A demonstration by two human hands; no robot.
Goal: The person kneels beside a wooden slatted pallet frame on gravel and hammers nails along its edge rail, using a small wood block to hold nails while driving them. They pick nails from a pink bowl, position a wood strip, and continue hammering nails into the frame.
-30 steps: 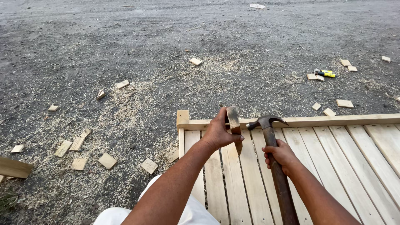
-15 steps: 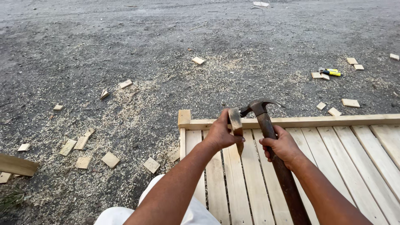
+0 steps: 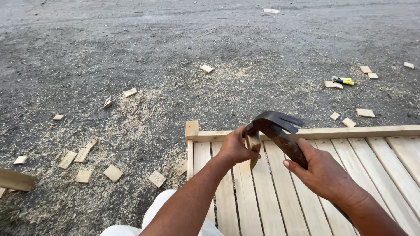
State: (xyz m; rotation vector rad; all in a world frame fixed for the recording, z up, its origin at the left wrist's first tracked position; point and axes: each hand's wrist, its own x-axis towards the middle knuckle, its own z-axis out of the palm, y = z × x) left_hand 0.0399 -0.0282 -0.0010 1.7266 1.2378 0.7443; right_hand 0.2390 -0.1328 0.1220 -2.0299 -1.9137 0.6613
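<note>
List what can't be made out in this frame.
- Head view: the hammer face sits behind the wood piece, so any nail is hidden.
- Left hand covers the piece's left side.
- Right hand hides the lower handle.
- Slatted panel runs off the right and bottom edges.
- Yellow tool is too small to identify.

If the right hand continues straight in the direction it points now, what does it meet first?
Probably the small wood piece held by the left hand; the right hand aims its hammer there, though depth is unclear.
</note>
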